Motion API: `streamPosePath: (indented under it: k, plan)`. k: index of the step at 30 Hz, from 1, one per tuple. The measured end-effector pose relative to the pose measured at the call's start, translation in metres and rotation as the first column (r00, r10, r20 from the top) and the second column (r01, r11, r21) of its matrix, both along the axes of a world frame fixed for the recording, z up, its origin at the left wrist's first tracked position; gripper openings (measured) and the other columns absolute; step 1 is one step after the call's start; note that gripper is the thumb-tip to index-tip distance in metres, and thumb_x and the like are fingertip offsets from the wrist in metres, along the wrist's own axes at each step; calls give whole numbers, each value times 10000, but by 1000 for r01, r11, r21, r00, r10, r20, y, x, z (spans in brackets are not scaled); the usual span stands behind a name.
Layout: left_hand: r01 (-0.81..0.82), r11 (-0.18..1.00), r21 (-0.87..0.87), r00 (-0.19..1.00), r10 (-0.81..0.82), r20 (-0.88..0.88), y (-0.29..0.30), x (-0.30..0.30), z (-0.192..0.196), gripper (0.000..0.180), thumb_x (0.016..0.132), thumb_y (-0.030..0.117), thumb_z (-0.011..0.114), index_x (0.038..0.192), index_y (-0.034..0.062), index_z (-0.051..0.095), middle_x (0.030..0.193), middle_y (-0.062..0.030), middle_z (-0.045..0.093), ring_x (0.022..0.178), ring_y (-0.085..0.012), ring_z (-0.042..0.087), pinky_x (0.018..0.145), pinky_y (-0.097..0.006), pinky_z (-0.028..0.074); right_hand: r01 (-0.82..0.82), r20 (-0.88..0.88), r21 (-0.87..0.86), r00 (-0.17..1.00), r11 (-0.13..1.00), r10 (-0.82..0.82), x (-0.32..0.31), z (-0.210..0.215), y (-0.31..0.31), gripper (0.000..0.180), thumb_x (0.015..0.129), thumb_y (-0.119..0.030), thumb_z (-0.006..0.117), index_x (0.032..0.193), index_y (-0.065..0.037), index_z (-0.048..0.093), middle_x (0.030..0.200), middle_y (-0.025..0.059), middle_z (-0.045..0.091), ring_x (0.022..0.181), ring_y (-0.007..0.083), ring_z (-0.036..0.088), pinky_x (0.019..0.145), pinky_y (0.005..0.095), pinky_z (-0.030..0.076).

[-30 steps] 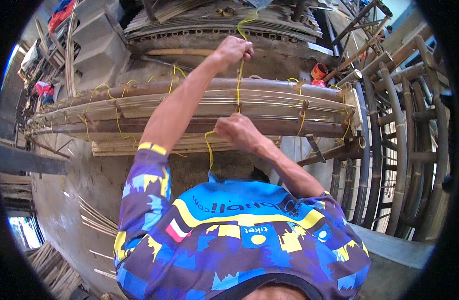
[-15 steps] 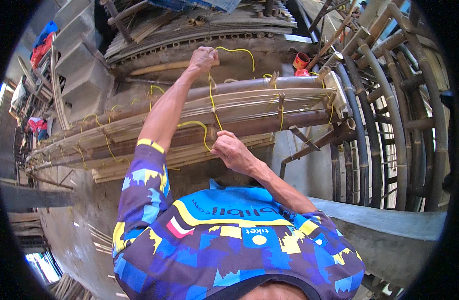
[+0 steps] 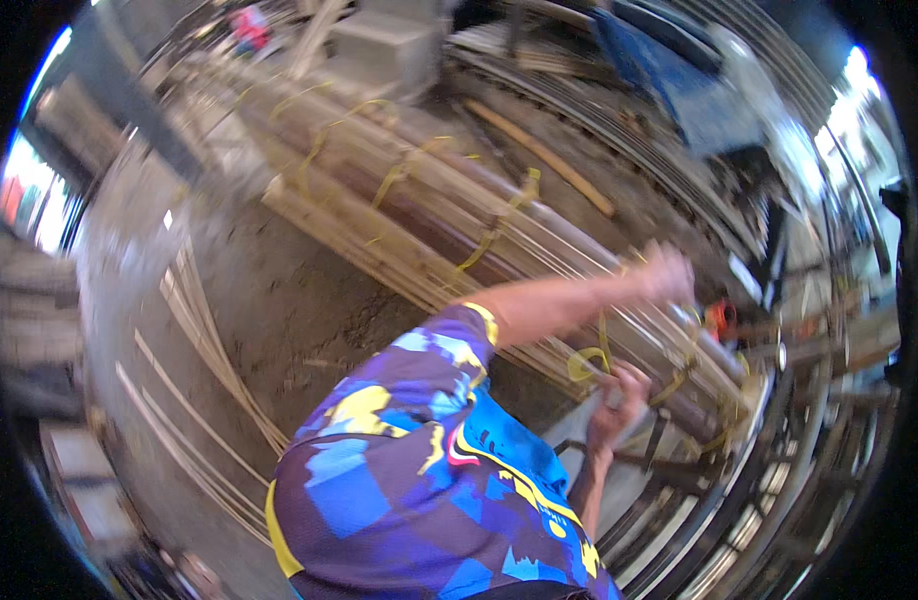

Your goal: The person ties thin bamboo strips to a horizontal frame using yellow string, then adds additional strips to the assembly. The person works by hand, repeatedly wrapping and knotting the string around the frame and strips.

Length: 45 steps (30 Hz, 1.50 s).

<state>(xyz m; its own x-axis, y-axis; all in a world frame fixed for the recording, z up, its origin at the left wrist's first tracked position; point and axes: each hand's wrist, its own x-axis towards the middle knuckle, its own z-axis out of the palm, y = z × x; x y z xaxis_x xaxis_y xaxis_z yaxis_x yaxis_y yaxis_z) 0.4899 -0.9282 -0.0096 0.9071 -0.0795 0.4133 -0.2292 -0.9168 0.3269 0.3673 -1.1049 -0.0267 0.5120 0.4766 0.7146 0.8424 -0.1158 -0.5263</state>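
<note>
My left hand [image 3: 667, 275], smeared by motion, is closed above the far side of the long bamboo rack. A bit of yellow shows beside its wrist, so it seems to grip the yellow cord. My right hand [image 3: 619, 400] is closed at the near side, with the yellow cord [image 3: 582, 364] looping out by its fingertips. Part of the cord rises between my two hands and passes behind my left forearm. Long pale strips [image 3: 539, 245] lie lengthwise between the rack's dark bamboo poles [image 3: 444, 232]. More yellow ties [image 3: 387, 180] wrap round them at intervals to the left.
Loose pale strips [image 3: 204, 340] lie on the floor at left. Beyond the rack are a bamboo pole [image 3: 539, 155], a blue tarp [image 3: 669, 85] and an orange-red container [image 3: 720, 318]. Concrete steps [image 3: 384, 50] stand at the back; bamboo framework [image 3: 779, 460] fills the right.
The view has swung, so the rack slants from upper left to lower right and more floor shows at left. Both hands now appear farther right, with my left forearm reaching across the rack.
</note>
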Motion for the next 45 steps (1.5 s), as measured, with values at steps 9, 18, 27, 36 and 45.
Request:
streamPosePath:
  k: [9, 18, 27, 36, 45]
  plan:
    - [-130, 991, -29, 985, 125, -117, -66, -13, -26, 149, 571, 195, 616, 672, 92, 653, 669, -90, 635, 660, -221, 632, 552, -346, 496, 275, -56, -686, 903, 673, -426, 89, -11, -67, 377, 828, -340, 500, 906, 26, 547, 831, 212, 567, 751, 381, 529, 658, 437, 396]
    - [-82, 995, -62, 996, 84, 30, -81, -2, -23, 141, 518, 173, 630, 607, 65, 618, 593, -111, 604, 577, -268, 612, 496, -368, 499, 104, -128, -547, 970, 831, -205, 100, -17, -75, 295, 850, -217, 441, 746, 52, 503, 607, 201, 500, 536, 331, 444, 533, 408, 363]
    - [-117, 990, -77, 989, 124, 82, -83, 0, -27, 114, 501, 140, 609, 587, 65, 603, 588, -114, 599, 560, -266, 604, 493, -358, 495, 142, -170, -626, 935, 767, -312, 89, -6, -76, 294, 847, -201, 457, 727, 61, 509, 603, 184, 497, 537, 264, 452, 535, 382, 361]
    - [-158, 975, -159, 985, 166, 37, -94, -3, -23, 102, 510, 151, 605, 582, 78, 603, 590, -102, 602, 557, -253, 605, 482, -345, 490, -40, -727, -104, 685, 994, -49, 98, 9, -81, 273, 849, -235, 454, 673, -36, 518, 571, 46, 461, 500, 162, 400, 481, 302, 326]
    - [-191, 959, -211, 926, 247, 284, -101, 26, -41, 106, 542, 213, 607, 605, 127, 609, 598, -46, 597, 555, -217, 593, 469, -335, 473, -464, -834, -121, 528, 878, 164, 209, 103, 17, 354, 870, -337, 452, 574, -156, 379, 437, -45, 305, 372, 57, 272, 337, 222, 190]
